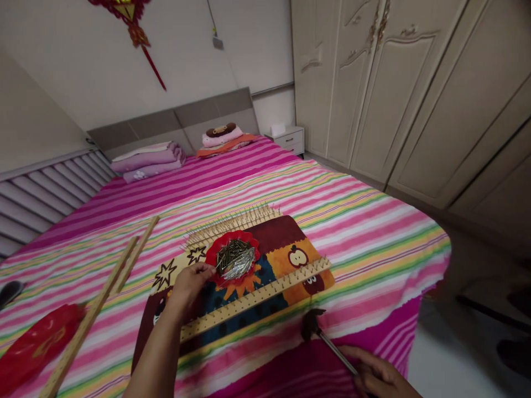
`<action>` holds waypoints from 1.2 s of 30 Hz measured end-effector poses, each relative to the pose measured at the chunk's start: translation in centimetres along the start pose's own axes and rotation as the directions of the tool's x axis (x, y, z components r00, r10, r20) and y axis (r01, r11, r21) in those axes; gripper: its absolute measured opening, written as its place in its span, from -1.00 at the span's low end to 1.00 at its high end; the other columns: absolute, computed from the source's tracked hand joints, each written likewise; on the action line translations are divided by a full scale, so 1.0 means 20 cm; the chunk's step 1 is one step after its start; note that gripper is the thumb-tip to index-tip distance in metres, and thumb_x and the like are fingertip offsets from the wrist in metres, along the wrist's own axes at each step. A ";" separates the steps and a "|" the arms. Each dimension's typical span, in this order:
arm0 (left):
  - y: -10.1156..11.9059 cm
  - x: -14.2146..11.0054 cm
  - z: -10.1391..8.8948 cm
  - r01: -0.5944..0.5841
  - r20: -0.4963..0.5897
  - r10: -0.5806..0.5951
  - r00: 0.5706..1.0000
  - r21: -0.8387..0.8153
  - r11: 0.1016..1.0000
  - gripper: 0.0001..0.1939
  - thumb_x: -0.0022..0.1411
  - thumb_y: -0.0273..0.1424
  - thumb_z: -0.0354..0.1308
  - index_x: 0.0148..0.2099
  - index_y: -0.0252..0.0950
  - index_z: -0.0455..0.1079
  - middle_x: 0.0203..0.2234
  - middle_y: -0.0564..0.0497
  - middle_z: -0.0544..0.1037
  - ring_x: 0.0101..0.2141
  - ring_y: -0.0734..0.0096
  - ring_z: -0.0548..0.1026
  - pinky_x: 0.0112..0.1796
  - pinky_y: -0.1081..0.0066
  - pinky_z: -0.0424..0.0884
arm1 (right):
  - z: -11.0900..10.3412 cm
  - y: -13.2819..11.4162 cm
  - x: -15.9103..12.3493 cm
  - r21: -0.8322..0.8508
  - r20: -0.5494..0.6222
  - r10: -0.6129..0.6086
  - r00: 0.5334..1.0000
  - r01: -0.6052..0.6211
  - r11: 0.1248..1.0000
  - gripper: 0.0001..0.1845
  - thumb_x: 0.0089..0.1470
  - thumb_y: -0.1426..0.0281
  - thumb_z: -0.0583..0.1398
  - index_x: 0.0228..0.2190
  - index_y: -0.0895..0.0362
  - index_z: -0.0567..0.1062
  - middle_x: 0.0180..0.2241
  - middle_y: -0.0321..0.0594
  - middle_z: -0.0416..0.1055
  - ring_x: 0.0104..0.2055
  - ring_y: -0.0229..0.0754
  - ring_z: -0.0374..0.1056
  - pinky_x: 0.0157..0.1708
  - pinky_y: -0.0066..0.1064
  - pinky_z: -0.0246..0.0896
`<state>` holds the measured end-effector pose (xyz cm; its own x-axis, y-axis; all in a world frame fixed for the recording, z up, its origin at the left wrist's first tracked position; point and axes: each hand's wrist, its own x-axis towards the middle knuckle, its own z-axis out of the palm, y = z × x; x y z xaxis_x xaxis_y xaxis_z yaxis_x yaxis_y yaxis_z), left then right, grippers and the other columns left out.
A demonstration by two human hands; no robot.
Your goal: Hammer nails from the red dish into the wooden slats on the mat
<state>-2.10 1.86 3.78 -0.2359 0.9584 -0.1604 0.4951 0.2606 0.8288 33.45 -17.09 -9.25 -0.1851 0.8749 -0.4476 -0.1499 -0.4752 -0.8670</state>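
Note:
My left hand (191, 284) reaches to the left rim of a scalloped red dish (211, 255), its fingers pinched together. Whether they grip the rim or a small piece is too small to tell. Loose nails (236, 258), some dark and some silvery, fill the dish. In my right hand (375, 373) is the handle of a hammer (335, 349), its dark head low over the bed's near edge. Between the hands lies a wooden strip (253, 298) with nails standing along it. Under the dish and strip is a patterned board (276, 232).
More strips studded with upright nails (232, 225) lie behind the dish. Long wooden strips (99, 301) and a red plastic bag (41, 337) rest at the left on the striped bedsheet (365, 221). Folded bedding (149, 160) sits by the headboard; wardrobes (390, 99) stand right.

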 end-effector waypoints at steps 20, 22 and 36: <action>-0.05 -0.56 0.43 0.329 0.257 -0.214 0.943 -0.598 0.731 -0.61 -0.37 -0.29 0.44 -0.43 -0.32 0.44 -0.51 0.09 0.50 -0.41 0.46 0.50 -0.37 0.48 0.44 | 0.00 -0.02 -0.02 0.037 0.066 0.025 0.998 -0.027 0.999 -0.54 -0.12 0.39 0.14 -0.10 0.15 0.48 -0.71 -0.49 0.24 -0.73 -0.40 0.05 -0.71 -0.56 -0.08; -0.06 -0.55 0.45 0.256 0.162 -0.198 0.967 -0.591 0.765 -0.60 -0.40 -0.29 0.45 -0.43 -0.33 0.44 -0.51 0.11 0.49 -0.45 0.56 0.45 -0.41 0.56 0.40 | -0.01 -0.01 -0.02 0.046 0.081 0.023 0.996 -0.027 0.999 -0.53 -0.12 0.39 0.14 -0.10 0.15 0.47 -0.71 -0.49 0.24 -0.73 -0.40 0.04 -0.72 -0.57 -0.07; -0.14 -0.46 0.65 0.072 -0.123 -0.128 0.984 -0.382 0.921 -0.59 -0.21 -0.11 0.28 -0.33 -0.28 0.49 -0.48 0.06 0.54 -0.49 0.48 0.41 -0.44 0.44 0.37 | -0.02 0.00 0.00 0.055 0.092 0.018 0.996 -0.023 0.998 -0.52 -0.15 0.45 0.12 -0.10 0.16 0.47 -0.72 -0.51 0.27 -0.76 -0.44 0.03 -0.75 -0.60 -0.09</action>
<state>9.57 -6.21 -3.96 -0.3984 0.8955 -0.1982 0.1201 0.2652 0.9567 33.83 -17.08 -9.21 -0.2760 0.8539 -0.4413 -0.1985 -0.4998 -0.8431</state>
